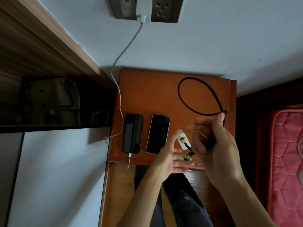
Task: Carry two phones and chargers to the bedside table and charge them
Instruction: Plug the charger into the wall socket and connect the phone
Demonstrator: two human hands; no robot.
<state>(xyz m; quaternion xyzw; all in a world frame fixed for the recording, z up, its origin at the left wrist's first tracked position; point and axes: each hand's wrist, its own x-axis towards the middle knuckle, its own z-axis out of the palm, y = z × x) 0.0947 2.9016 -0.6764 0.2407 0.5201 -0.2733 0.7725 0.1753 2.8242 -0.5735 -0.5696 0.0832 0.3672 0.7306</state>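
Two phones lie side by side, screens up, on the orange bedside table [147, 92]. The dark phone [132, 133] on the left has a white cable [120, 104] plugged into its near end; that cable runs up to a white charger [144, 9] in the wall socket. The white-edged phone [158, 134] beside it has no cable in it. My right hand [216, 141] grips a black braided cable [196, 95] that loops over the table top. My left hand [170, 158] is open, fingers spread, just under a white charger block [182, 139] with the black cable plugged into it.
A second wall socket [162, 9] to the right of the white charger is free. A wooden bed frame edge [54, 46] runs along the left. A red quilted mattress [285, 161] lies at the right. My legs are below the table's near edge.
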